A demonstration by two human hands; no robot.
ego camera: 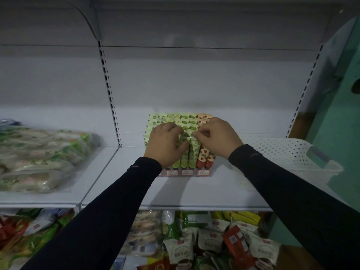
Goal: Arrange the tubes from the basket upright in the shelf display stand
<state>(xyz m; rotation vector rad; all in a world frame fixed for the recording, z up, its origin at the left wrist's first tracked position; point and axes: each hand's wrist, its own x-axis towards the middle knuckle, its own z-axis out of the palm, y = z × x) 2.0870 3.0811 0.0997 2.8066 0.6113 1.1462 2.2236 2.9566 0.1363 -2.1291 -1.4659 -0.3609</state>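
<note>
A clear display stand [187, 173] with red price labels stands on the white shelf, packed with several upright tubes [185, 121], green-patterned in the middle and left, red strawberry-patterned [203, 155] on the right. My left hand [165, 144] lies over the front-row green tubes, its fingers curled round their tops. My right hand [216, 136] pinches the crimped top of a front green tube [193, 151] between thumb and fingers. The white perforated basket [288, 154] sits on the shelf to the right; its inside is not visible.
A clear bag of green-wrapped packets [41, 156] lies on the shelf section to the left. Slotted uprights [110, 94] divide the shelf back. Snack bags [210, 240] crowd the shelf below. A teal wall [342, 114] borders the right.
</note>
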